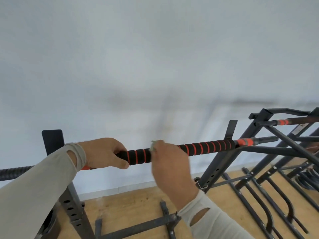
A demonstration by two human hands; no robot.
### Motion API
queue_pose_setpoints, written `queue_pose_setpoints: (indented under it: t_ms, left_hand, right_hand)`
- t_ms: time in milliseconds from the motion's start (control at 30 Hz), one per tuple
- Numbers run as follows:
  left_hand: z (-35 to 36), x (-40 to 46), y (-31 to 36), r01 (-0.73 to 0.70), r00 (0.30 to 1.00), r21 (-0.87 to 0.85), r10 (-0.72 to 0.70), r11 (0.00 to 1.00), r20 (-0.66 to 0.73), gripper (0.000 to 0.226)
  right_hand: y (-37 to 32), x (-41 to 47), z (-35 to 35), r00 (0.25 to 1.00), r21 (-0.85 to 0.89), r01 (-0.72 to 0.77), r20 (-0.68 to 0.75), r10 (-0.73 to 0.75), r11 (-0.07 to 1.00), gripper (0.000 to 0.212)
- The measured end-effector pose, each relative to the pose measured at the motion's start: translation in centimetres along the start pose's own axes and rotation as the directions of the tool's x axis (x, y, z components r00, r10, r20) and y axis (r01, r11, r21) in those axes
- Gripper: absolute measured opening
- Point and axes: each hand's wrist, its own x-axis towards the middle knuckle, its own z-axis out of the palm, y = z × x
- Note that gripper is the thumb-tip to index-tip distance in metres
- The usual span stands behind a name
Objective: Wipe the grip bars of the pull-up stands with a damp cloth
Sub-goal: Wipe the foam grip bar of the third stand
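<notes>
**Both hands on the foam grip bar, cloth under the right**

The grip bar is a round tube that runs across the view, rising toward the right. Its middle is sleeved in black foam ringed with thin orange bands; a solid orange collar closes the foam on the right, and past it the bare dark metal end looks threaded. On the far left the bar shows as ribbed dark metal. It rests on the black steel uprights of the pull-up stand, whose square posts carry rows of punched holes and end in flat plate hooks.

The left hand grips the bar near the foam's left end, its fingers curled over the top and the thumb wrapped underneath. The right hand sits just to the right of it on the foam, fingers folded over the bar and pressing a damp cloth against it; only a small crumpled pale-green edge of the cloth shows above the knuckles, and the hand is slightly blurred. Both forearms wear light beige knit sleeves with oval cut-outs near the wrist.

A second stand with a matching orange-banded bar stands at the right. Below lies a worn wooden floor; behind, a plain white wall.
</notes>
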Motion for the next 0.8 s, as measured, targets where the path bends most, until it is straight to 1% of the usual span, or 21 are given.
queue_pose_setpoints:
  t_ms: [100, 167, 233, 300, 367, 433, 467, 500, 533, 567, 600, 700, 733, 800]
  left_hand:
    - [0.5, -0.2, 0.1, -0.050, 0.998, -0.042, 0.049, 0.998, -0.027, 0.010]
    - [0.8, -0.3, -0.1, -0.075, 0.996, -0.038, 0.073, 0.996, -0.058, 0.008]
    - [1.2, -0.5, -0.2, -0.093, 0.991, -0.003, 0.093, 0.996, -0.093, 0.015]
    - [1.6, -0.9, -0.4, -0.084, 0.983, 0.067, 0.094, 0.994, -0.156, 0.018]
    - [2.5, -1.6, -0.6, -0.073, 0.964, 0.186, 0.117, 0.980, -0.239, 0.018]
    - [3.5, -2.3, -0.6, -0.063, 0.927, 0.321, 0.174, 0.945, -0.333, 0.025]
    - [3.9, -2.4, -0.5, -0.061, 0.900, 0.374, 0.213, 0.925, -0.380, 0.030]
    - [4.3, -2.5, -0.5, -0.063, 0.876, 0.409, 0.247, 0.911, -0.415, 0.035]
    - [4.5, -2.5, -0.5, -0.068, 0.857, 0.426, 0.271, 0.902, -0.438, 0.039]
    - [4.7, -2.5, -0.7, -0.072, 0.843, 0.440, 0.290, 0.895, -0.454, 0.043]
    - [4.9, -2.3, -1.0, -0.074, 0.831, 0.453, 0.306, 0.888, -0.465, 0.046]
    - [5.3, -1.9, -1.9, -0.071, 0.798, 0.492, 0.345, 0.868, -0.494, 0.047]
    - [5.4, -1.8, -2.0, -0.077, 0.775, 0.513, 0.375, 0.855, -0.509, 0.046]
    - [5.6, -2.0, -1.7, -0.100, 0.750, 0.512, 0.403, 0.853, -0.524, 0.049]
  right_hand:
    - [-4.1, -0.3, 2.1, 0.985, 0.010, 0.161, -0.071, -0.160, 0.987, 0.010]
    - [-5.0, -0.8, 3.2, 0.956, 0.056, 0.270, -0.132, -0.261, 0.961, 0.010]
    - [-4.0, -1.0, 3.2, 0.932, 0.071, 0.319, -0.202, -0.300, 0.945, 0.011]
    - [-1.8, -0.9, 2.6, 0.926, 0.047, 0.307, -0.244, -0.287, 0.950, 0.014]
    - [0.8, -0.6, 1.8, 0.939, 0.004, 0.228, -0.264, -0.219, 0.974, 0.016]
    - [3.4, -0.4, 0.6, 0.953, -0.001, 0.124, -0.279, -0.119, 0.992, 0.022]
    - [4.7, -0.3, 0.0, 0.966, -0.012, 0.048, -0.255, -0.050, 0.999, 0.022]
    - [6.0, -0.2, -0.8, 0.977, -0.023, -0.043, -0.209, 0.038, 0.999, 0.018]
    - [7.6, -0.1, -1.5, 0.982, -0.028, -0.138, -0.136, 0.133, 0.990, 0.014]
    - [9.3, 0.0, -2.1, 0.974, -0.053, -0.213, -0.095, 0.208, 0.976, 0.014]
    - [11.2, 0.2, -2.6, 0.963, -0.096, -0.263, -0.089, 0.255, 0.960, 0.016]
    - [16.1, 1.0, -3.8, 0.908, -0.172, -0.411, -0.163, 0.386, 0.895, 0.017]
    - [17.4, 1.2, -4.2, 0.885, -0.179, -0.458, -0.187, 0.427, 0.871, 0.016]
    - [18.9, 1.7, -4.7, 0.854, -0.204, -0.517, -0.199, 0.482, 0.832, 0.015]
